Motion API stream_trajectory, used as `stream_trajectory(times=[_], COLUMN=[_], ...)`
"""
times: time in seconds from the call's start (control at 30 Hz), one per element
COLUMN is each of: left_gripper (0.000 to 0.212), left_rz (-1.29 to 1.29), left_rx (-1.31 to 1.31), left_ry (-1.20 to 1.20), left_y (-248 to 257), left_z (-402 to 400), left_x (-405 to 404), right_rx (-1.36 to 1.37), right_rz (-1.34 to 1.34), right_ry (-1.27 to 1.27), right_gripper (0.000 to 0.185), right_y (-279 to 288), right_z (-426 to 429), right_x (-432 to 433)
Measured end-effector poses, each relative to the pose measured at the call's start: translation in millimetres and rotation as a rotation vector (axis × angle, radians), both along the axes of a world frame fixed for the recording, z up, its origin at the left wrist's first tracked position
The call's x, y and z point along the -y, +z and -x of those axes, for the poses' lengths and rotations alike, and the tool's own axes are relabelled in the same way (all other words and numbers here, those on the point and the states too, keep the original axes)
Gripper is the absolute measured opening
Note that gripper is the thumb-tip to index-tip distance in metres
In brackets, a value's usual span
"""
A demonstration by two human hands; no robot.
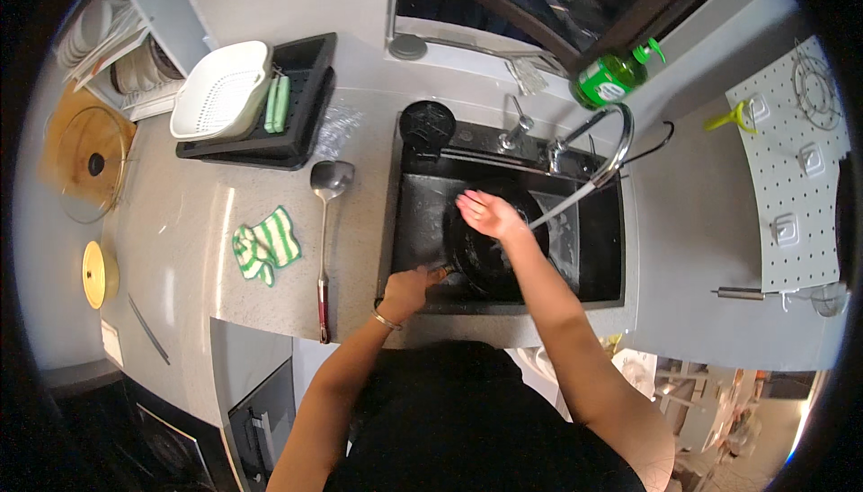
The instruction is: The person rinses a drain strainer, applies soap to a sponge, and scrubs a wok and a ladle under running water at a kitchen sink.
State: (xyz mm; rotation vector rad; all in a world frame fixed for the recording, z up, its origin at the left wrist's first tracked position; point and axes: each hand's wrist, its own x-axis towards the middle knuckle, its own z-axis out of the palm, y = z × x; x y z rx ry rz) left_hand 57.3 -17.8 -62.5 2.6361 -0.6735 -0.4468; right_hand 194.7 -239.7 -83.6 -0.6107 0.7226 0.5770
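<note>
A dark frying pan or wok (482,259) lies in the black sink (421,205). My left hand (404,292) grips its wooden handle (441,273) near the sink's front edge. Above the pan hovers my right hand (491,214), palm turned partly up, fingers slightly curled and holding nothing. From the chrome faucet (617,148) a stream of water (563,203) slants down toward my right wrist. The wrist and forearm hide part of the pan, and whether the water strikes the skin cannot be told.
Left of the sink lie a metal spatula (323,236) and a green-striped cloth (270,244). Behind them, a white basket (219,91) sits on a black rack (303,101). A green soap bottle (609,78) stands on the sill. A pegboard (785,175) hangs at right.
</note>
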Motion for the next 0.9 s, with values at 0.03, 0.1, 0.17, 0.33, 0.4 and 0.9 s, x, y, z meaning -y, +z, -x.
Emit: stream_trajectory(times=[0.03,0.1,0.17,0.33,0.4,0.9], left_gripper=[0.023,0.024,0.028,0.038,0.044,0.022], left_rz=[0.01,-0.047,-0.099,0.087,0.134,0.742], left_rx=[0.048,-0.093,-0.19,0.216,0.419,-0.327], left_ry=[-0.023,0.037,0.079,0.135,0.36,0.892], left_y=[3.5,-23.4,-21.5,21.2,35.0,15.9], left_z=[0.1,-1.3,-2.1,-0.8,1.8,51.4], left_x=[2.0,2.9,0.9,-7.4,-26.6,-105.1], right_rx=[-0.07,-0.076,0.146,0.37,0.592,0.703], right_rz=[0.013,0.129,0.289,0.796,0.769,1.033], right_ry=[-0.068,-0.156,-0.073,0.27,0.247,0.276], right_gripper=[0.021,0.018,0.019,0.012,0.011,0.025], right_y=[-10.8,-14.5,2.6,41.0,28.1,22.4], right_z=[12.4,23.4,26.0,6.0,-5.4,-28.5], right_x=[32.6,79.3,96.7,121.0,134.8,115.8])
